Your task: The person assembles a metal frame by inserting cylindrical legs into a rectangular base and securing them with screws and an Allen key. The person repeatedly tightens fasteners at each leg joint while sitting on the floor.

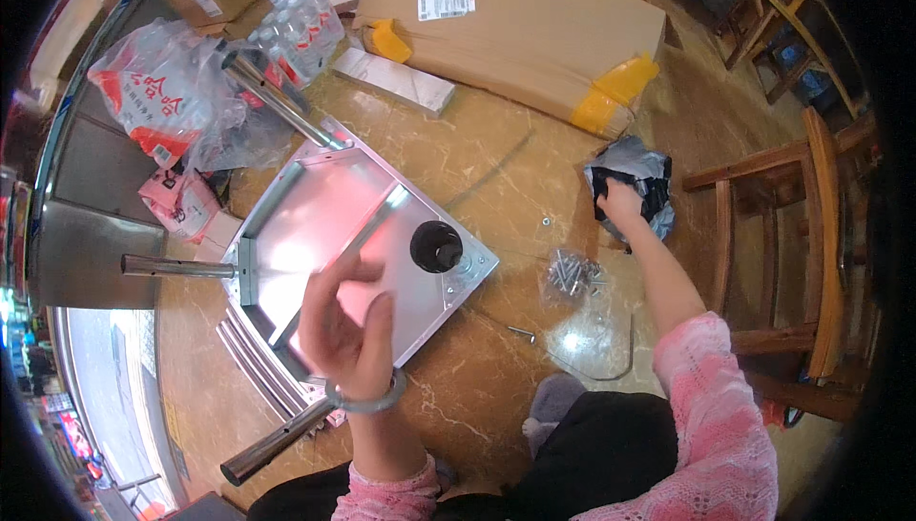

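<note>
Over the near edge of a shiny upturned metal panel [315, 201], my left hand [345, 325] is raised with curved, parted fingers and holds nothing. Metal tube legs [181, 266] stick out from the panel's corners. A black round cup-shaped piece [436, 247] sits on the panel near its right corner. My right hand [622, 202] reaches into a crumpled grey and black plastic bag [653, 170] on the floor; its fingertips are hidden there. Closer to me lies a clear bag of bolts [571, 273]. A loose bolt [521, 334] and a small nut [546, 221] lie on the floor.
A large cardboard box [534, 30] with yellow tape lies at the back. Wrapped bottles [301, 30] and a red-white plastic bag [157, 96] stand back left. Wooden chairs [821, 244] line the right. Metal strips [258, 368] lie beside the panel. My slippered foot [555, 406] is nearby.
</note>
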`<move>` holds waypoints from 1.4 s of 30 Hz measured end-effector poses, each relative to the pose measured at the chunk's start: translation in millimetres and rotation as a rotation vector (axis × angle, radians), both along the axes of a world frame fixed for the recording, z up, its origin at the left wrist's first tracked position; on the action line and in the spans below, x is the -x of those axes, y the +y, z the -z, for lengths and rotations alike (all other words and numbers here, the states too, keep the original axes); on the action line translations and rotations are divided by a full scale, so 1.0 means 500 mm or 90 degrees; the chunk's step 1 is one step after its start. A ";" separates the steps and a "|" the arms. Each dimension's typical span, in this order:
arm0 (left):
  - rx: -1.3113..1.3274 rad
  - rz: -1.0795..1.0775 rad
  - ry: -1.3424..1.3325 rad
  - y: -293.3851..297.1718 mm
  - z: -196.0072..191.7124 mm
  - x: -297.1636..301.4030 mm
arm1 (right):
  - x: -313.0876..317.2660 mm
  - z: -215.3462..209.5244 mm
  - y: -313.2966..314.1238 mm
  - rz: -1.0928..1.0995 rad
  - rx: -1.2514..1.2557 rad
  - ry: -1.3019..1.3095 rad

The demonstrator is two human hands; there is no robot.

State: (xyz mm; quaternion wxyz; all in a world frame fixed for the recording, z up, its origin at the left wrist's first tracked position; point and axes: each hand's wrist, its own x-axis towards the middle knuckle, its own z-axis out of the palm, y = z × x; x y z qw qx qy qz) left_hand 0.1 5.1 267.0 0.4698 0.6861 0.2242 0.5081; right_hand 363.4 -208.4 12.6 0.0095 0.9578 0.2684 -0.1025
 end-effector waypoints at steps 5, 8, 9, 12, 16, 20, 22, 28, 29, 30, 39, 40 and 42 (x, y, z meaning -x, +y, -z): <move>0.064 0.169 0.062 0.025 0.037 -0.030 | 0.019 0.004 -0.036 -0.068 0.048 -0.090; -0.013 0.205 0.119 0.021 0.064 -0.051 | 0.042 -0.071 -0.027 -0.016 -0.122 -0.071; -0.023 0.218 0.122 0.021 0.070 -0.059 | 0.050 -0.118 -0.010 0.005 -0.269 -0.034; 0.105 0.268 0.096 0.017 0.083 -0.080 | 0.105 -0.310 0.045 0.158 -0.726 0.578; 0.200 0.296 0.054 0.012 0.088 -0.107 | 0.227 -0.548 0.126 -0.014 -0.770 0.793; 0.184 0.265 0.046 0.009 0.084 -0.115 | 0.319 -0.654 0.202 -0.091 -0.704 0.828; 0.194 0.261 0.073 0.012 0.082 -0.115 | 0.353 -0.665 0.225 -0.102 -0.668 0.830; 0.163 0.373 -0.011 0.041 0.069 -0.085 | 0.413 -0.666 0.266 -0.307 -0.552 0.601; 0.166 0.402 -0.064 0.049 0.064 -0.075 | 0.417 -0.672 0.268 -0.355 -0.520 0.498; 0.104 0.373 -0.039 0.058 0.057 -0.065 | 0.421 -0.680 0.269 -0.373 -0.458 0.444; 0.158 0.413 -0.185 0.063 -0.023 -0.043 | 0.449 -0.722 0.266 -0.457 -0.623 0.336; 0.257 0.437 -0.230 0.057 -0.028 -0.041 | 0.453 -0.723 0.263 -0.428 -0.620 0.361; 0.313 0.427 -0.263 0.052 -0.034 -0.039 | 0.466 -0.718 0.253 -0.337 -0.614 0.402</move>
